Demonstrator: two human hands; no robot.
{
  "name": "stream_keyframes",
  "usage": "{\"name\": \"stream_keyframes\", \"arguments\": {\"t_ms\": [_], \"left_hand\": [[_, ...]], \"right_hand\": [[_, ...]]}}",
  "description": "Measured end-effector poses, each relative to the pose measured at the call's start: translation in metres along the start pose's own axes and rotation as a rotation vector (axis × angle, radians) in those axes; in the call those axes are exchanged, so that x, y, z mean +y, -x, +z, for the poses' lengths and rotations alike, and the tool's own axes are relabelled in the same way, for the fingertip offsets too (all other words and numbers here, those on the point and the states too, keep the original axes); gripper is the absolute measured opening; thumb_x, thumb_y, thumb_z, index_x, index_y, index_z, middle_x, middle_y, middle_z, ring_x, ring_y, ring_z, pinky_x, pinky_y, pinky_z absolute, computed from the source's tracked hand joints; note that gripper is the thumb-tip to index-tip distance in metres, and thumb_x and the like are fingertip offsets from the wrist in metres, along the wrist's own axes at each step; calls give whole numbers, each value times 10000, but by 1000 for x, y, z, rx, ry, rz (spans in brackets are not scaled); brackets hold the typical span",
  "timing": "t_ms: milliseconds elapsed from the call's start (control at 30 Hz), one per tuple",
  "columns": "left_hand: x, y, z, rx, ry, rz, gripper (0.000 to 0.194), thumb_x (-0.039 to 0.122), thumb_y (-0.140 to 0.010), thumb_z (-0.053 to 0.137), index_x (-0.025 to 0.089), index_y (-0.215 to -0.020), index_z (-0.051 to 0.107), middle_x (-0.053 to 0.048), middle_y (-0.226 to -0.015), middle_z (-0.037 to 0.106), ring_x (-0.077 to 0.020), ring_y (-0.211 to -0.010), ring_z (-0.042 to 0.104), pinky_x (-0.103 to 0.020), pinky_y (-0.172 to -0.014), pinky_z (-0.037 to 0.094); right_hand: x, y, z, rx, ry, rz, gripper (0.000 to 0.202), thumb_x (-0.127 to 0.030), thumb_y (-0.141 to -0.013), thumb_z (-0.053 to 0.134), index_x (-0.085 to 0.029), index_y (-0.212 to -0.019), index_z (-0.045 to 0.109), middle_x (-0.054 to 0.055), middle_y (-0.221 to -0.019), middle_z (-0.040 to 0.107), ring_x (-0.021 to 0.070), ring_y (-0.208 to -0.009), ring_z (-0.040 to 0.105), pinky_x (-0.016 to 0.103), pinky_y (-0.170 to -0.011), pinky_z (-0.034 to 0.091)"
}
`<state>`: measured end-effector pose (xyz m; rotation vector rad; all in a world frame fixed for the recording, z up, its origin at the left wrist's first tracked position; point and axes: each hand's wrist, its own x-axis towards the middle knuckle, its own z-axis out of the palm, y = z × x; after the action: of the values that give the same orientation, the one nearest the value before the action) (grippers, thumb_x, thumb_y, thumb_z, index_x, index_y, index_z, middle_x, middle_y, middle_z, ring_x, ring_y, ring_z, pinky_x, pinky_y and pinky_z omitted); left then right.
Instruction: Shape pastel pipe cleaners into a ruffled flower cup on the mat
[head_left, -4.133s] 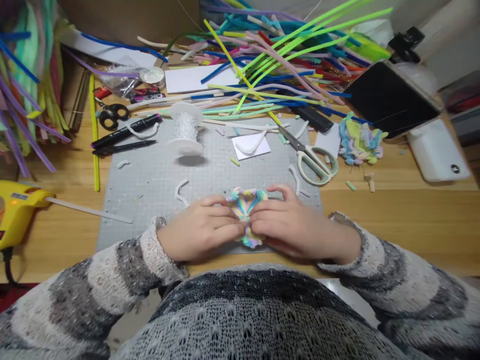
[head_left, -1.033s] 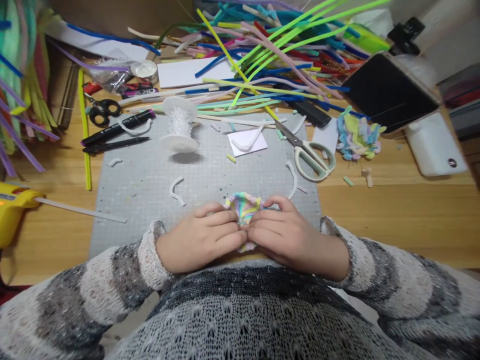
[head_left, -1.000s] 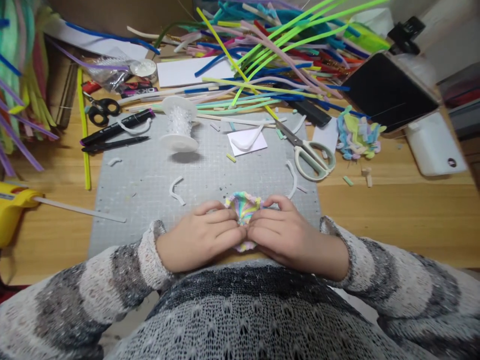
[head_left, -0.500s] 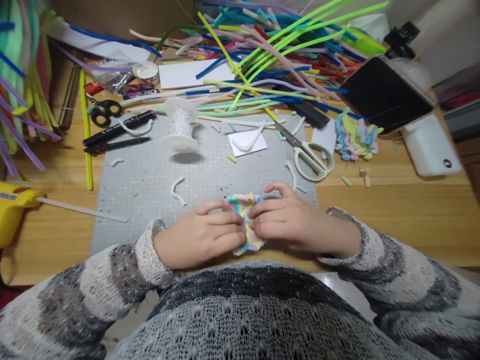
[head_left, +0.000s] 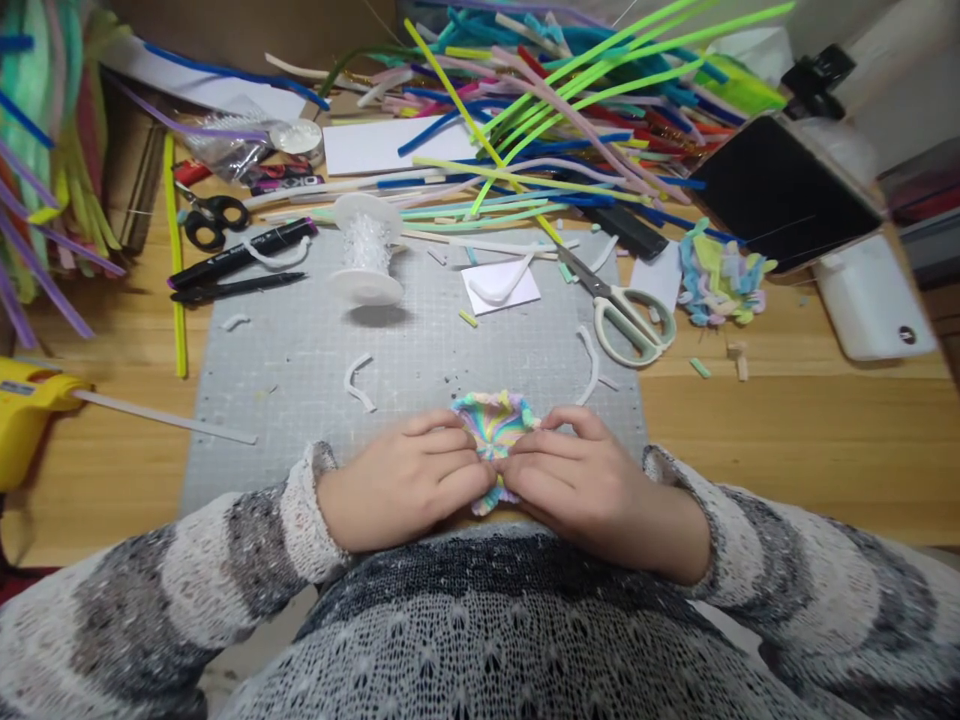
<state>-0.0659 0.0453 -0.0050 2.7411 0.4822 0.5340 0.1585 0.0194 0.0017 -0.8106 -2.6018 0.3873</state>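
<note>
A round, ruffled pastel piece made of pipe cleaners (head_left: 491, 425) is held between my two hands at the near edge of the cutting mat (head_left: 300, 350). Its stripes of yellow, pink, blue and lilac run together at the middle. My left hand (head_left: 412, 475) grips its left side, fingers laid over the front. On the other side my right hand (head_left: 585, 475) pinches the right rim, with the fingertips close to the centre. Both thumbs are hidden behind or under it. Curved white pipe cleaner pieces (head_left: 358, 382) lie on the mat beyond my hands.
Behind the mat is a heap of coloured pipe cleaners (head_left: 540, 100). A spool of clear beads (head_left: 365, 250), scissors (head_left: 634, 320), black markers (head_left: 240, 255) and a small white card (head_left: 501, 288) lie about. At right sits another pastel ruffled piece (head_left: 724, 275); at left, a yellow glue gun (head_left: 34, 410).
My right hand has shifted down and slightly outward, and its raised index finger has come down to the rim. More of the striped face now shows between my hands.
</note>
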Motion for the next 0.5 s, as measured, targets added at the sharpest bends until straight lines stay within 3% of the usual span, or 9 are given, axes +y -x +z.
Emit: {"name": "stream_keyframes", "arguments": {"t_ms": [233,333,400,500], "left_hand": [[-1,-5,1,-49,79,-98,167,199,-931,419,172,-845,560,-14,-769,649,-159,-778,585,-336,-920,393],[-5,-2,-3,-10,151,-74,141,145,-907,438,194,-929,568,-5,-823,680,-150,-839,606,-338,-955,371],[-9,1,-7,65,263,-93,111,221,-887,545,213,-995,566,-9,-899,694,-159,-921,612,-360,-988,354],[-13,4,-13,219,568,-254,493,396,-723,762,224,-1129,540,-70,-1100,655,-207,-1066,580,-388,-991,393]], "right_hand": [[2,-6,1,-47,-79,108,192,-160,-917,453,-176,-766,570,8,-742,669,132,-768,592,335,-864,319],[6,-6,-3,-87,-153,64,181,-169,-924,444,-186,-792,567,-4,-750,663,127,-775,578,352,-883,304],[10,-6,-6,-83,-301,37,121,-205,-922,480,-197,-836,564,-18,-770,664,121,-780,580,376,-920,298],[15,-7,-6,52,-727,239,184,-370,-857,617,-209,-872,529,-19,-788,645,118,-737,583,357,-855,397]]}}
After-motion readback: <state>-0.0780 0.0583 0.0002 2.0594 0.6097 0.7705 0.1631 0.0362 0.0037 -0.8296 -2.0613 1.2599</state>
